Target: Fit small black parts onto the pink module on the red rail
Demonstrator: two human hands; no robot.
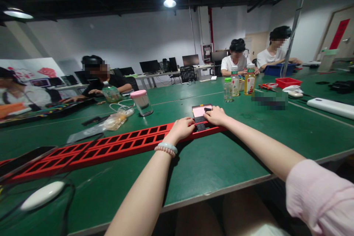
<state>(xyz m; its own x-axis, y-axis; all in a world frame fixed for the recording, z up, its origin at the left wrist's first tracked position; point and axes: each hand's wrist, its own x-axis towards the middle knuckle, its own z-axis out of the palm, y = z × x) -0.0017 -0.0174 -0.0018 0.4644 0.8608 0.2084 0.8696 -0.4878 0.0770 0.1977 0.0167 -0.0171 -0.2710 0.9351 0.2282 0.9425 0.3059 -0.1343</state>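
A long red slotted frame [143,139] with two rows of openings lies across the green table. My left hand [182,129] is closed over its right part, fingers curled beside a black block [201,127] set in the frame. My right hand [217,115] is closed in a pinch, with a small dark object [207,109] showing at its fingertips; its kind is too small to tell. Under and behind those fingertips is a pale pink pad [199,112] with a dark border, at the frame's far edge. The right hand hides the frame's end in part.
A pink-lidded jar [142,102], a plastic bag [116,120], a tablet [27,160] and a white mouse-like object [42,195] are on the left. Bottles [235,82], pliers [267,87] and a red tray [288,82] stand on the right. Several people sit across the table.
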